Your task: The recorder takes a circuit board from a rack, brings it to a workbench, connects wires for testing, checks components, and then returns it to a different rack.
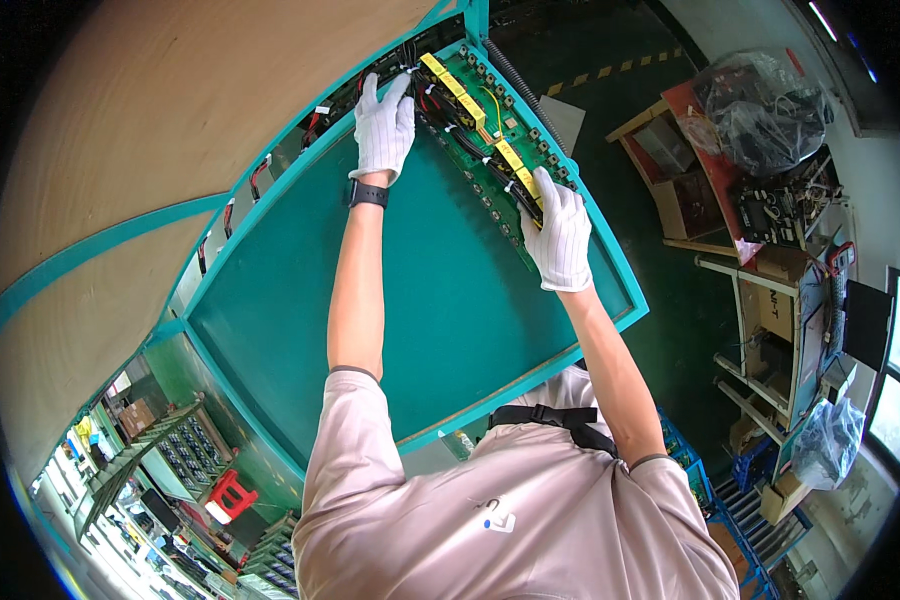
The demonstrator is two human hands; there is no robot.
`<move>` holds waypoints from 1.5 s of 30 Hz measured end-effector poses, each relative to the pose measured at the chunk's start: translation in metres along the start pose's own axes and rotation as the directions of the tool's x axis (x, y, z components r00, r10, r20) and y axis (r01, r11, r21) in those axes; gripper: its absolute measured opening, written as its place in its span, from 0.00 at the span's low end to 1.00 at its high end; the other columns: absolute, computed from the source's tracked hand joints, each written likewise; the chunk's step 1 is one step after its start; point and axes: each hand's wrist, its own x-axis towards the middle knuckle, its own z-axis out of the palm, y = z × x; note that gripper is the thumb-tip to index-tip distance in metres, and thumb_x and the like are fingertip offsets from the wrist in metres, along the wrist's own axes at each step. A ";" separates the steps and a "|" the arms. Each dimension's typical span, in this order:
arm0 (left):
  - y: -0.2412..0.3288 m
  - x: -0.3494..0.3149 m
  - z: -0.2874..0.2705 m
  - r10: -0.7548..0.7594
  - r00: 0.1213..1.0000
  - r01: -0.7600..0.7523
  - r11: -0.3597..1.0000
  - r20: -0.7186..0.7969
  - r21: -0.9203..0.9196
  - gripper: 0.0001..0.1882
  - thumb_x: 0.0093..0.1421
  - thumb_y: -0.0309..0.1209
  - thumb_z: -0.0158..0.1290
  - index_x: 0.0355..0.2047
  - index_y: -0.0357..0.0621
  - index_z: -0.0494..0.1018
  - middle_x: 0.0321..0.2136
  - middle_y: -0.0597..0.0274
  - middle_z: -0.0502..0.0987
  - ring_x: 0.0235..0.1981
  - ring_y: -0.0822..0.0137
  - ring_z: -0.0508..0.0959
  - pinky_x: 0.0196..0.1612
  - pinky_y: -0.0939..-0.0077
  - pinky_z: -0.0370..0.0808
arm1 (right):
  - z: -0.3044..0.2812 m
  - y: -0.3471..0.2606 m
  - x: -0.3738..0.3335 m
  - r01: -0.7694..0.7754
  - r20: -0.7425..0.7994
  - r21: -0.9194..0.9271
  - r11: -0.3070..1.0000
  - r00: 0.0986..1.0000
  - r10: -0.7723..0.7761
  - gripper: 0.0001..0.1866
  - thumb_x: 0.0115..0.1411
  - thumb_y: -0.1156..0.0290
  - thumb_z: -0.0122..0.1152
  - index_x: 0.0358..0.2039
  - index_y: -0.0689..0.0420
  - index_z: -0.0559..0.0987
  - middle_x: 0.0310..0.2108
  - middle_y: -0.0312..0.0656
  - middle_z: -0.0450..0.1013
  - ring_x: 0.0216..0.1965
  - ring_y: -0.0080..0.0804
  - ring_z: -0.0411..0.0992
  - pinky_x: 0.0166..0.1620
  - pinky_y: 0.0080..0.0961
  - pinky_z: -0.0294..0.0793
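Note:
A long green circuit board [515, 130] lies along the far right side of a teal tray-like bench [400, 300]. Yellow blocks [460, 95] run down its middle, with a bundle of black cables [470, 147] beside them. My left hand [383, 130], in a white striped glove, is at the board's far end with its fingers apart, next to the black wires there. Also gloved, my right hand [558, 240] closes over the board's near end. Its fingertips lie by the last yellow block and the cables; what lies under the palm is hidden.
A wooden panel [170, 100] with a teal frame rises at the left, and short wires [260, 178] hang along the gap beside it. Shelves [770, 320] and a plastic-covered pile [765, 110] stand at the right. A red stool [232, 497] is at lower left.

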 end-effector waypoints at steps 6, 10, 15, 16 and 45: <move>0.044 -0.048 -0.053 -0.335 0.942 0.302 0.852 -0.003 -0.427 0.21 0.74 0.39 0.50 0.62 0.43 0.75 0.62 0.46 0.75 0.61 0.51 0.76 0.65 0.59 0.71 | -0.051 0.007 -0.015 0.026 0.019 0.062 0.998 0.999 -0.027 0.48 0.48 0.62 0.81 0.66 0.62 0.68 0.59 0.56 0.72 0.61 0.56 0.69 0.63 0.48 0.69; 0.102 -0.128 -0.079 -0.463 0.812 0.538 0.354 0.357 -0.765 0.31 0.78 0.47 0.43 0.68 0.34 0.65 0.66 0.45 0.71 0.65 0.53 0.74 0.68 0.58 0.69 | -0.085 0.028 -0.064 -0.293 -0.002 0.374 0.880 0.948 0.317 0.32 0.62 0.65 0.69 0.64 0.63 0.72 0.56 0.53 0.75 0.54 0.45 0.76 0.56 0.36 0.77; 0.136 -0.155 -0.054 -0.438 0.737 0.590 0.046 0.514 -0.806 0.34 0.78 0.49 0.40 0.73 0.36 0.58 0.71 0.41 0.63 0.69 0.48 0.68 0.72 0.54 0.65 | -0.073 0.039 -0.106 -0.606 0.360 0.744 0.281 0.718 0.595 0.28 0.78 0.53 0.46 0.61 0.66 0.74 0.57 0.50 0.75 0.53 0.38 0.78 0.55 0.33 0.79; 0.136 -0.152 -0.048 -0.418 0.740 0.575 -0.013 0.527 -0.818 0.32 0.79 0.45 0.39 0.73 0.35 0.56 0.70 0.42 0.63 0.69 0.49 0.68 0.72 0.55 0.65 | -0.069 0.041 -0.107 -0.557 0.356 0.805 0.205 0.729 0.585 0.29 0.78 0.52 0.46 0.61 0.67 0.73 0.59 0.51 0.74 0.55 0.39 0.77 0.57 0.34 0.78; 0.216 -0.178 -0.075 -0.161 0.967 0.233 0.874 0.197 -0.427 0.14 0.69 0.29 0.56 0.54 0.49 0.81 0.41 0.57 0.83 0.35 0.60 0.82 0.39 0.69 0.80 | -0.045 0.038 -0.078 0.034 0.049 0.044 0.998 0.998 -0.036 0.08 0.63 0.69 0.66 0.43 0.48 0.84 0.27 0.40 0.76 0.27 0.40 0.78 0.28 0.35 0.76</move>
